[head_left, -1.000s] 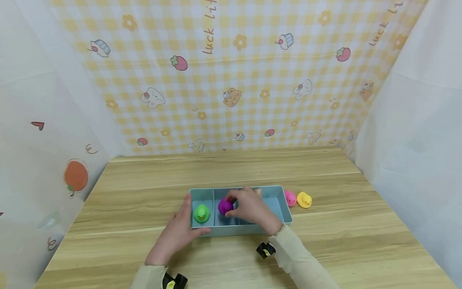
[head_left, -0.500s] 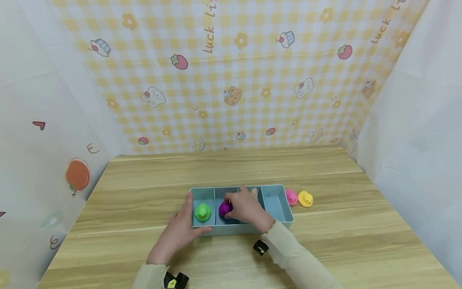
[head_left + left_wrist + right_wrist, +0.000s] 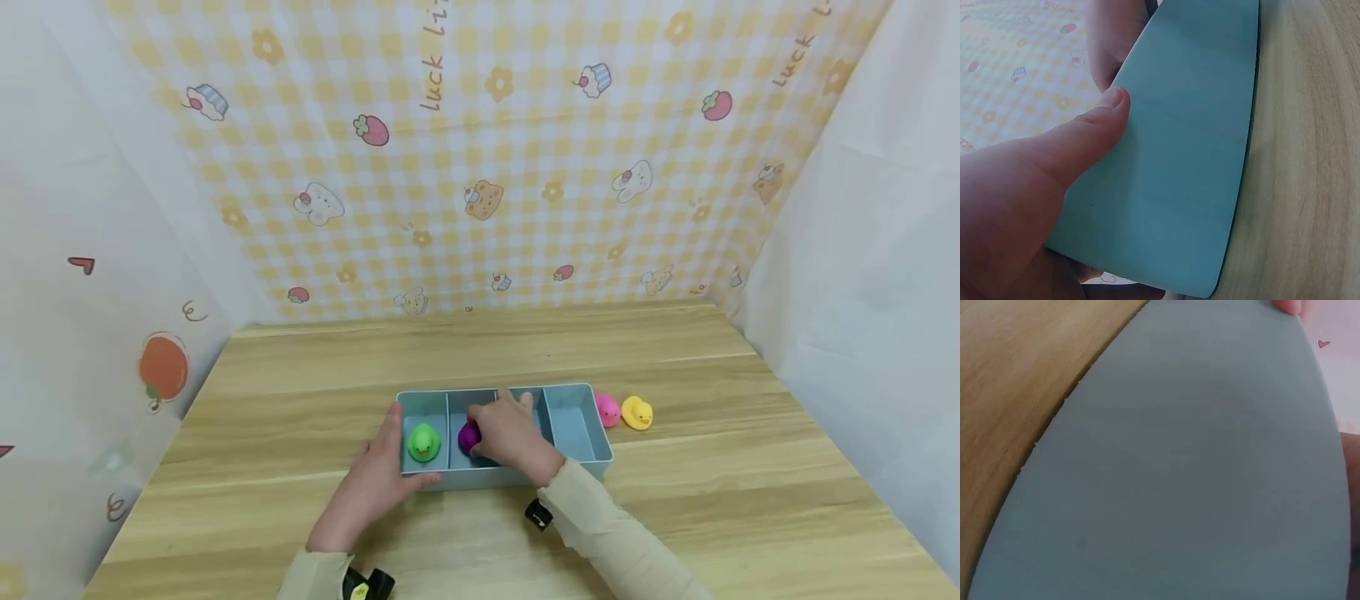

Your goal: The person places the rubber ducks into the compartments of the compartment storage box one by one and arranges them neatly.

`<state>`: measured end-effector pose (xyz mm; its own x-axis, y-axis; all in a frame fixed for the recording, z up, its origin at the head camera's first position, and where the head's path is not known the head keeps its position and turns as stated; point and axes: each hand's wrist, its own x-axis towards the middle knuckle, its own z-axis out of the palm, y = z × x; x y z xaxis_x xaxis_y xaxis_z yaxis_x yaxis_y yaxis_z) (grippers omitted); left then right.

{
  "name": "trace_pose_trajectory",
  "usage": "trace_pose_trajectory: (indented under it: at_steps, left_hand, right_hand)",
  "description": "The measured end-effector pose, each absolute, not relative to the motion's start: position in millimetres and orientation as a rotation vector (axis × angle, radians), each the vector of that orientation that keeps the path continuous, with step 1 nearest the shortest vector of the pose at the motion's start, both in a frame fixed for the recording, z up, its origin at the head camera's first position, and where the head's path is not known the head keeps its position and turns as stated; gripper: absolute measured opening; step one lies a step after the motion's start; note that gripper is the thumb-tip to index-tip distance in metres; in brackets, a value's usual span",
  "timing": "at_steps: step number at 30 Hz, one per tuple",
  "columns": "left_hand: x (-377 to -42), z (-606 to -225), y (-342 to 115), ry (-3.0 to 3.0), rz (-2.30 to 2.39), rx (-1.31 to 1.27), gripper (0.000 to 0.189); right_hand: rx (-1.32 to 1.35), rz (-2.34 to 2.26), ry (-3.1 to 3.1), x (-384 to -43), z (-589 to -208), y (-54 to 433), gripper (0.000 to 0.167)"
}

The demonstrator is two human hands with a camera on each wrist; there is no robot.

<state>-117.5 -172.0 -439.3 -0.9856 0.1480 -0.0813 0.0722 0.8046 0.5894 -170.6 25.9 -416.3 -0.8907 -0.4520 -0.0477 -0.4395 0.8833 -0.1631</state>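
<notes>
A light-blue box with dividers (image 3: 577, 423) stands on the table, its front wall (image 3: 1185, 156) filling much of the left wrist view. My left hand (image 3: 378, 471) grips the box's left front corner, thumb on the front wall and fingers along the left end. Down in the second compartment from the left, my right hand (image 3: 513, 437) pinches a purple rubber duck (image 3: 468, 437), partly hidden by the fingers. A green rubber duck (image 3: 424, 442) sits in the leftmost compartment. The right wrist view shows mostly the box's outer wall (image 3: 1179, 456); the purple duck is hidden there.
Just right of the box, a pink rubber duck (image 3: 608, 410) and a yellow rubber duck (image 3: 637, 413) rest side by side on the wooden table (image 3: 712, 500). A yellow checked cloth (image 3: 517, 167) hangs behind the table, with white sheets at both sides.
My right hand has lowered slightly into the second compartment with the purple duck, more of which is now covered by the fingers. The left hand keeps its hold on the box corner.
</notes>
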Motion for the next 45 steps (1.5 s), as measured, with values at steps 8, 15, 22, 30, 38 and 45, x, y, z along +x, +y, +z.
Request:
trace_pose_trajectory:
  at_steps: [8, 15, 22, 30, 38, 45]
  left_hand:
    - [-116.8, -442.0, -171.7, 2.862, 0.939, 0.163, 0.125]
    - [-117.3, -442.0, -171.3, 2.877, 0.916, 0.168, 0.124]
    - [-117.8, -440.7, -171.1, 2.864, 0.929, 0.168, 0.125]
    - [-116.9, -439.9, -171.6, 2.866, 0.924, 0.164, 0.124]
    - [-117.0, -439.3, -172.8, 2.863, 0.909, 0.159, 0.124]
    - [-117.9, -439.8, -171.6, 2.851, 0.924, 0.156, 0.124]
  right_hand:
    - [-0.705, -0.195, 2.97, -167.5, -413.0, 26.5, 0.038]
    - [-0.738, -0.371, 2.98, -164.0, -400.7, 34.3, 0.035]
    - [-0.763, -0.521, 2.933, -163.1, -394.2, 42.2, 0.033]
    - [-0.778, -0.604, 2.892, -163.9, -390.4, 50.5, 0.034]
    - [-0.802, -0.701, 2.899, -160.2, -387.8, 61.5, 0.034]
    - [-0.8, -0.761, 2.964, -160.7, -389.2, 72.4, 0.027]
